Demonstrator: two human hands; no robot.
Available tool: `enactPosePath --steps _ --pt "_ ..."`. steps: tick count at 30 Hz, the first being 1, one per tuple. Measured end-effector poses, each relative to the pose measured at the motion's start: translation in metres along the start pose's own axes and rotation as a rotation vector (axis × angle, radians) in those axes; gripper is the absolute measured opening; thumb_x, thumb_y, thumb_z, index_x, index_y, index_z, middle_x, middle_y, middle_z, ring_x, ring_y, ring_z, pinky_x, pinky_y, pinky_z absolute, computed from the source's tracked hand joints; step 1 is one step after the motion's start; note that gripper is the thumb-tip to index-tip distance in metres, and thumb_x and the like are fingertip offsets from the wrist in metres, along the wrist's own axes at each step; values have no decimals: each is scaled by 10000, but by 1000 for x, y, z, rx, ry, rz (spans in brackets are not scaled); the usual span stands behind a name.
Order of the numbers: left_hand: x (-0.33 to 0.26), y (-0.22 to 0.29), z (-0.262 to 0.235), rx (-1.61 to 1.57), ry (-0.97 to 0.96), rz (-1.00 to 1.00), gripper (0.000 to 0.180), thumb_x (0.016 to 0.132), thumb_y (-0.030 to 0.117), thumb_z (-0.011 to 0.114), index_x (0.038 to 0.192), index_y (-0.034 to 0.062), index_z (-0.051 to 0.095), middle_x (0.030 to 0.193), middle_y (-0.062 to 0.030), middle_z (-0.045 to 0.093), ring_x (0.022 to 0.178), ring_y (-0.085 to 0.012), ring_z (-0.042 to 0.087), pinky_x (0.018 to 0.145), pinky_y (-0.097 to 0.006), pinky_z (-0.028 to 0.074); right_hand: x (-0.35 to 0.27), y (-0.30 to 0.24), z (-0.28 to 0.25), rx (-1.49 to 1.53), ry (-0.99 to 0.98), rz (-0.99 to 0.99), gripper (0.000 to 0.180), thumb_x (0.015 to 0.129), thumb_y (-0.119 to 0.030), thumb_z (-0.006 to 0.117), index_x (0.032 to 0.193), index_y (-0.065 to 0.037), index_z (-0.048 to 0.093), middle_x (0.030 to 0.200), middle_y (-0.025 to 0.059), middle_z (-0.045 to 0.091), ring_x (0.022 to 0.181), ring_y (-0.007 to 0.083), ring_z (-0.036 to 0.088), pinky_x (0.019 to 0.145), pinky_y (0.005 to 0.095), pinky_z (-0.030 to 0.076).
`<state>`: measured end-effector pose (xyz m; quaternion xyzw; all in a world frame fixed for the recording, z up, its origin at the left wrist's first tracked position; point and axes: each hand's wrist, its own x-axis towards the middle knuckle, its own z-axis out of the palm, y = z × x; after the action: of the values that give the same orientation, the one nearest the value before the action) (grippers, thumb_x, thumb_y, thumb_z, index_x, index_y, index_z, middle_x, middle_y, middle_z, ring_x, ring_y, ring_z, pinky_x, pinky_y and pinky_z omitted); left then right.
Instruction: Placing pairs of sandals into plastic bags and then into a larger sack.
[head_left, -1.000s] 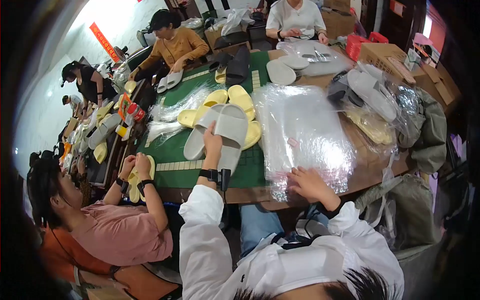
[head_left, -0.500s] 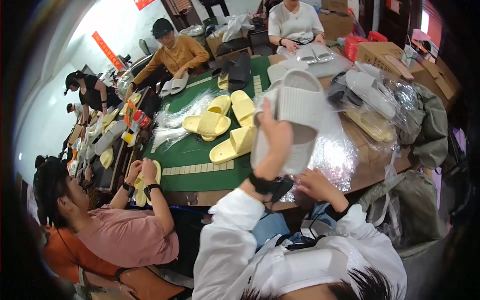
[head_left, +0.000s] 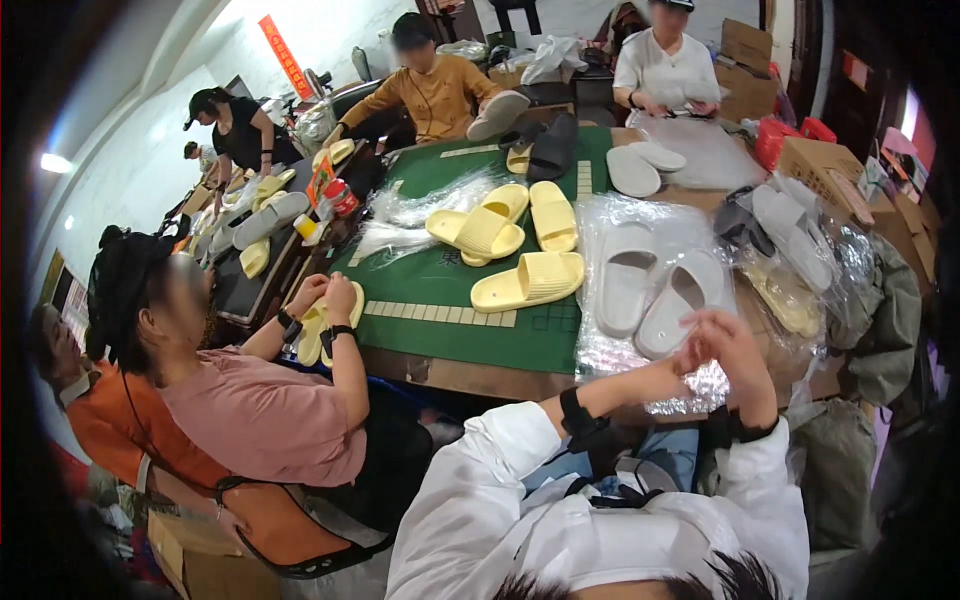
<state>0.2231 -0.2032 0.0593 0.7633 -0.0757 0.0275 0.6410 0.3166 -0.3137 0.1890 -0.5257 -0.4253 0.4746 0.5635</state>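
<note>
A pair of light grey slides, one slide (head_left: 628, 280) on the left and another slide (head_left: 682, 305) on the right, lies on a stack of clear plastic bags (head_left: 600, 362) in front of me. Just on the near side of the right slide, my hands meet. My left hand (head_left: 662, 382) reaches across from the left, its fingers mostly hidden behind the other hand. My right hand (head_left: 735, 352) is raised with its fingers spread and bent toward the left one; I see nothing held in it. Dark bands circle both wrists.
Several yellow slides (head_left: 530, 280) lie on the green mat (head_left: 420, 355) at left, near loose clear wrapping (head_left: 430, 215). Bagged slides (head_left: 790, 235) sit at right beside a cardboard box (head_left: 820, 170). A co-worker in pink (head_left: 265, 410) handles yellow slides at my left.
My left hand has let go of the grey slides, which now lie on the plastic bags. Both hands have come together at the near right. The view has shifted.
</note>
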Motion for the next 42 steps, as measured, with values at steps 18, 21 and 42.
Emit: enactPosePath --steps 18,21,42 --pt "-47 70 39 -697 185 -345 505 901 259 564 1297 26 354 1233 -79 493 1108 -163 503 976 -328 397 94 43 60 -1167 357 -838 165 799 -166 538 909 -49 575 768 122 620 705 318 612 599 428 479" --pt "-69 54 63 -919 157 -229 525 899 278 560 1322 65 333 1306 -56 448 1146 -161 483 958 -328 414 76 68 76 -1425 -3 -827 125 763 -169 566 825 -64 539 734 91 577 654 296 594 585 420 472" --pt "-79 -25 10 1309 448 -56 470 713 171 617 1137 -5 521 1302 -218 400 1258 -387 315 1034 -517 237 141 106 3 -1233 456 307 625 823 -631 424 1362 -322 363 1347 343 302 1213 549 302 952 573 319"
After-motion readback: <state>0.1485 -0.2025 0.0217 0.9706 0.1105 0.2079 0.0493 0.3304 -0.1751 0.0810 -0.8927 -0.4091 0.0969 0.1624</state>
